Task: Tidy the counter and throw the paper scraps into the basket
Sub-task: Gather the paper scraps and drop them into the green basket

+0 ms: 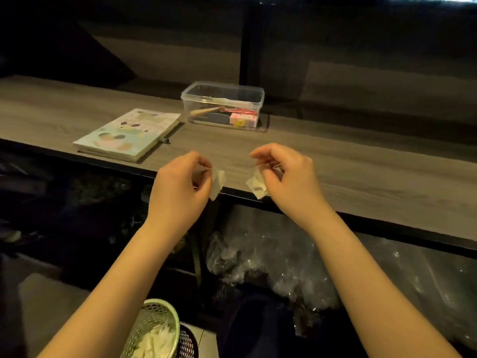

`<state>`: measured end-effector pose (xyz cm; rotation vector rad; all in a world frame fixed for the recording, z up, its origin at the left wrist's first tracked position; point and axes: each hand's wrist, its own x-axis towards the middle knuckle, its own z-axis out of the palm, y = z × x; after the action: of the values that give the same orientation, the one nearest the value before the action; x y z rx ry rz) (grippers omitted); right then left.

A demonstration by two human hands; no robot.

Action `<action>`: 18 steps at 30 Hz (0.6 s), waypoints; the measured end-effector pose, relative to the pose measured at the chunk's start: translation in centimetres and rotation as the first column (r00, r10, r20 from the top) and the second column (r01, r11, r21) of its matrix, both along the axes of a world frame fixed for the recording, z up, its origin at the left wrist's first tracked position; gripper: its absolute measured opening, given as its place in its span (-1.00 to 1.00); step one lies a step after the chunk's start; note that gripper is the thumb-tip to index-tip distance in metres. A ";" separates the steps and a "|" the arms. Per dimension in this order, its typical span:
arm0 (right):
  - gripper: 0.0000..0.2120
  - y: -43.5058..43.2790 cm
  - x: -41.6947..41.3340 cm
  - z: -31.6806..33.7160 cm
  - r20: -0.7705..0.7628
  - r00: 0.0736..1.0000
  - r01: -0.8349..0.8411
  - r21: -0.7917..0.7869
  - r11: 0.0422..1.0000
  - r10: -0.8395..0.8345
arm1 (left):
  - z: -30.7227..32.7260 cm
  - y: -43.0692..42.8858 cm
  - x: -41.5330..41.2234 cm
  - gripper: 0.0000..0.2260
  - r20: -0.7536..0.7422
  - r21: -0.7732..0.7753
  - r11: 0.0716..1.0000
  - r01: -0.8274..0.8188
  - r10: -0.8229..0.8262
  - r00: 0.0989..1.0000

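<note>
Nearest me, low and left, the green mesh basket (177, 323) stands on the floor with white paper in it. Above it, my left hand (180, 182) pinches one paper scrap (218, 183) and my right hand (286, 179) pinches a second scrap (256, 188), apart, over the front edge of the counter (361, 182). Crumpled plastic (271, 254) lies underneath. Farther on the wood-grain top sit a picture book (126, 134) and a clear box (222, 107) before a dark wall.
</note>
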<state>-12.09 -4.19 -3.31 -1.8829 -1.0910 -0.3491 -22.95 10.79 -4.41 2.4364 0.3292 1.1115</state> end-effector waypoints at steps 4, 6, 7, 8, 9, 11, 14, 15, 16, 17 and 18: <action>-0.73 2.5 -4.3 -3.1 0.009 0.990 -0.142 -0.071 0.987 0.143 | -3.4 1.9 -4.5 -0.94 -0.089 0.019 0.996 -0.086 0.087 0.992; -0.73 3.9 -6.0 -5.1 -0.015 0.977 -0.214 -0.121 0.969 0.214 | -5.7 3.1 -6.8 -0.94 -0.151 0.004 0.991 -0.134 0.133 0.979; -0.72 4.7 -6.7 -6.1 -0.045 0.969 -0.247 -0.160 0.956 0.243 | -6.9 3.9 -7.8 -0.95 -0.181 -0.014 0.987 -0.159 0.154 0.971; -0.72 5.4 -7.3 -7.1 -0.079 0.961 -0.275 -0.204 0.940 0.264 | -8.1 4.6 -8.8 -0.95 -0.213 -0.035 0.982 -0.185 0.174 0.961; -0.72 6.1 -7.9 -8.2 -0.111 0.954 -0.299 -0.248 0.921 0.280 | -9.4 5.3 -9.7 -0.94 -0.251 -0.055 0.975 -0.216 0.196 0.948; -0.71 7.6 -9.0 -10.5 -0.147 0.941 -0.338 -0.343 0.876 0.306 | -11.9 6.7 -11.2 -0.93 -0.349 -0.085 0.956 -0.282 0.236 0.907; -0.71 10.1 -10.3 -14.3 -0.182 0.931 -0.366 -0.483 0.795 0.317 | -15.7 8.7 -13.1 -0.92 -0.493 -0.101 0.932 -0.349 0.258 0.831; -0.70 10.9 -10.8 -15.5 -0.214 0.929 -0.370 -0.516 0.773 0.302 | -16.9 9.3 -13.6 -0.92 -0.531 -0.106 0.924 -0.368 0.260 0.806; -0.69 11.6 -11.2 -16.7 -0.247 0.927 -0.374 -0.537 0.756 0.283 | -18.1 9.9 -14.1 -0.91 -0.564 -0.110 0.917 -0.383 0.259 0.784; -0.69 12.4 -11.5 -17.9 -0.278 0.923 -0.381 -0.553 0.741 0.267 | -19.2 10.4 -14.6 -0.90 -0.592 -0.114 0.913 -0.392 0.255 0.765; -0.70 13.1 -11.9 -18.9 -0.304 0.918 -0.389 -0.567 0.726 0.254 | -20.4 10.8 -15.0 -0.89 -0.617 -0.122 0.907 -0.403 0.249 0.746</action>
<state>-24.03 8.93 -22.25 -2.1611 -1.4798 0.4682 -37.91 21.60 -24.82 2.4854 1.0685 0.3438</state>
